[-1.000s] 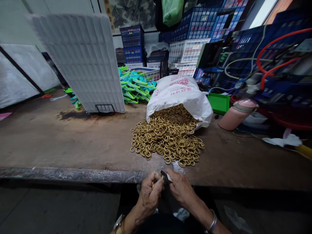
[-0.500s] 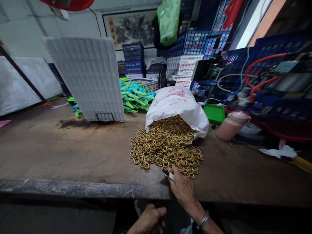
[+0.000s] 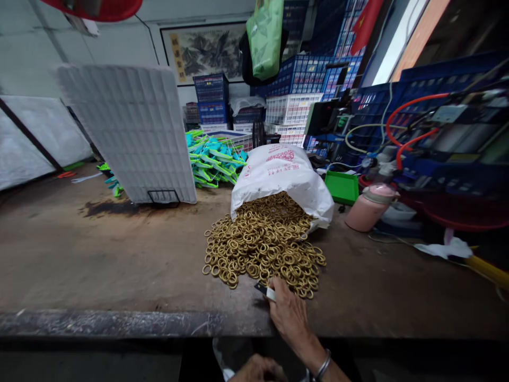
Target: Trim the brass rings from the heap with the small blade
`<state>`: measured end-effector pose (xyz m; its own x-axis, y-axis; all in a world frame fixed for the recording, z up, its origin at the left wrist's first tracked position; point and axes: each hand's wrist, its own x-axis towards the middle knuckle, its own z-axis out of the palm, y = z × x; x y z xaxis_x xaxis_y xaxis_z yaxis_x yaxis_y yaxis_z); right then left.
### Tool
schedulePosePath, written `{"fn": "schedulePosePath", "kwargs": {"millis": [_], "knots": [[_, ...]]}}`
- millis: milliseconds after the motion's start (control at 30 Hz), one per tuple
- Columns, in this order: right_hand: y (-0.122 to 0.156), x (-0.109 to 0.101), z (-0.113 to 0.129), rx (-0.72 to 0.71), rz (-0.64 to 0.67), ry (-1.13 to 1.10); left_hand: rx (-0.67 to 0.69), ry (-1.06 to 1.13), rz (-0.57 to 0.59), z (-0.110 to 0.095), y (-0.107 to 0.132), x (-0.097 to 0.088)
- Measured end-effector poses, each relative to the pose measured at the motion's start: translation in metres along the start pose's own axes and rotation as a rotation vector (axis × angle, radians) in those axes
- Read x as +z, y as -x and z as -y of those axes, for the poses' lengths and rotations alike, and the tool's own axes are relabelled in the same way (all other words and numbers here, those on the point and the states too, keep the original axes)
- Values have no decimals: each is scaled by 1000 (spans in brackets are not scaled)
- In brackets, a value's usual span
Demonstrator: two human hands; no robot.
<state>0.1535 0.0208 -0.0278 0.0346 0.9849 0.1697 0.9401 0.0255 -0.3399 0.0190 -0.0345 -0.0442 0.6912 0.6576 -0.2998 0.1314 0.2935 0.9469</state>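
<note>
The left hand (image 3: 258, 370) sits lowest, under the tabletop (image 3: 119, 265) edge; its grip cannot be told. The right hand (image 3: 288, 314) rests on the tabletop, grip clamped on a small dark tool (image 3: 264, 290) with a white band, its tip at the near edge of a heap of brass rings (image 3: 262, 249). The rings spill from a white bag (image 3: 282, 175) lying on its side. A pink flask (image 3: 368, 207) lies right of the bag. Behind stand a white tray (image 3: 127, 132), teal clips (image 3: 210, 159) and blue crates (image 3: 210, 98).
</note>
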Motion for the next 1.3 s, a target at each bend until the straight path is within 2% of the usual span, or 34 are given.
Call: {"fn": "schedulePosePath", "kwargs": {"millis": [67,233,300,400,467,633,700,800,900,1033,1200,1300], "knots": [[2,-1,-4,-41,-3,-85,42,-8,-36,-9,8,4],[9,-13,-5,-162,82,-400,89,99,-612,-34,7,-4],[12,-19,-2,-205,112,-493,87,106,-696,-41,1,-10],[15,-24,2,-251,140,-596,142,158,-587,-47,-6,-15],[16,-24,4,-229,151,-668,155,185,-542,-49,-8,-13],[16,-14,5,58,181,-878,151,151,-654,-51,-10,-7],[15,-10,5,155,260,-1001,168,129,-674,-48,-12,-5],[17,-9,7,307,451,-1206,193,93,-691,-44,-14,-5],[18,-13,9,401,537,-1361,193,88,-696,-43,-15,-4],[15,-18,9,396,519,-1369,143,129,-638,-50,-12,-3],[8,-23,11,272,352,-1140,72,198,-568,-53,-7,-6],[7,-24,15,215,339,-1067,50,254,-499,-50,-5,-10]]}}
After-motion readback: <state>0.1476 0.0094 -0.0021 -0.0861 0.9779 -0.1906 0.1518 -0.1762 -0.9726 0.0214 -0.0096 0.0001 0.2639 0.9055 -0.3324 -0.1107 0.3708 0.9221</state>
